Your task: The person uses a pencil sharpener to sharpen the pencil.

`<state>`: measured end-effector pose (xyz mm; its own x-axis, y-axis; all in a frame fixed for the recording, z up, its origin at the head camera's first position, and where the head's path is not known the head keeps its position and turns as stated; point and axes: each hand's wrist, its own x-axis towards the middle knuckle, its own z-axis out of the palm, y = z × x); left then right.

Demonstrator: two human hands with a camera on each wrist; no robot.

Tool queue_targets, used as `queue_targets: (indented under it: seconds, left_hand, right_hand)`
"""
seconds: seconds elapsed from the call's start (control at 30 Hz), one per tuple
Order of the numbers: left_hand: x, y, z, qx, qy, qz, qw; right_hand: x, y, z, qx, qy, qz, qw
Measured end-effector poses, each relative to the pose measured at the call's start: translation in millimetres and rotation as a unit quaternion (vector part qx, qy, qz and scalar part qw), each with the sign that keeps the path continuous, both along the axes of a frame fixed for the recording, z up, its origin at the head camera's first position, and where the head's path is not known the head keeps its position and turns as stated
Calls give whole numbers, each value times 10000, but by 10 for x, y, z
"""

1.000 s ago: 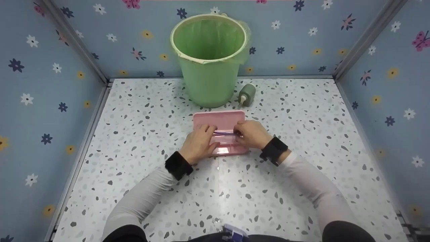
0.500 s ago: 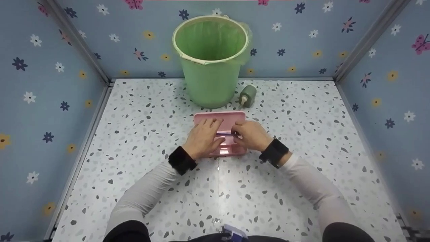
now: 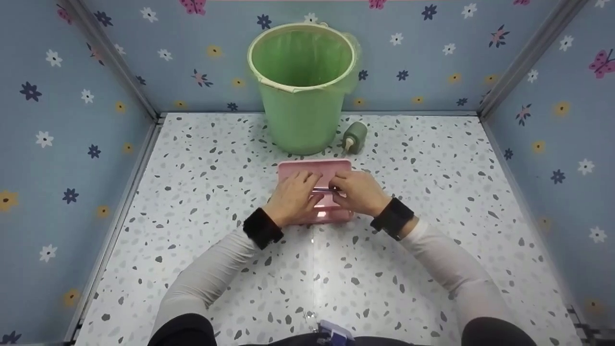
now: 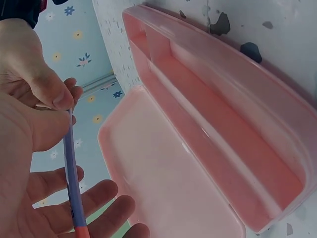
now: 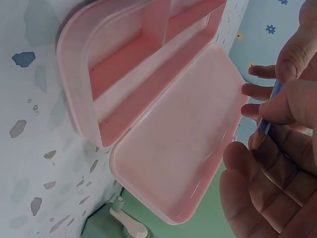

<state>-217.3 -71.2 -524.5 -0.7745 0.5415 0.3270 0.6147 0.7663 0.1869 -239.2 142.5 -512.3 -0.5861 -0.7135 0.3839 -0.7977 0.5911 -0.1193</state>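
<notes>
A purple pencil (image 4: 72,168) with a red end spans between both hands, above an open pink pencil case (image 3: 334,216). My left hand (image 3: 294,196) holds it, thumb against the shaft and the other fingers loosely spread behind. My right hand (image 3: 363,193) pinches the sharpened end between thumb and fingers; the bare wood tip shows in the right wrist view. Both thumbs are close together on the shaft. The case's divided tray (image 4: 218,114) faces up nearer the body, and its lid (image 5: 173,134) is folded back on the far side.
Behind the case stands a green bin (image 3: 302,117) with a liner. A small green bottle (image 3: 355,137) with a pale nozzle lies beside it. Flower-patterned walls (image 3: 432,57) enclose the speckled table (image 3: 432,168) at the back and sides.
My left hand has slid rightward along the pencil toward the right hand, covering more of the shaft. The right hand has shifted slightly left. The case has stayed in place.
</notes>
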Motion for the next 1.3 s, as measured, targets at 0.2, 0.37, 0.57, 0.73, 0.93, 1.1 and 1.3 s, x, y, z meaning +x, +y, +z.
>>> queue_targets:
  seconds: [0.2, 0.37, 0.57, 0.73, 0.93, 1.1, 1.3]
  left_hand:
    - [-12, 27, -23, 136, -26, -277, 9995]
    - [-17, 28, -30, 169, -162, -400, 9989]
    - [-11, 38, -31, 102, -488, -313, 9983]
    - [18, 37, -37, 72, -637, -207, 9977]
    - [32, 41, -29, 210, -983, -201, 9947]
    - [42, 27, -31, 276, -1155, -143, 9928]
    - [40, -3, -26, 352, -1176, -32, 9924]
  right_hand:
    - [7, 4, 6, -27, 41, 85, 10000]
    - [-4, 6, -9, -114, 3, 117, 9999]
    - [2, 6, 14, -213, -71, 184, 9996]
    - [-4, 15, 11, -258, -2, 254, 9993]
    - [-22, 33, 19, -238, -16, 237, 9994]
    - [-41, 75, 41, -333, -27, 250, 9991]
    - [-81, 119, 105, -477, 11, 105, 9988]
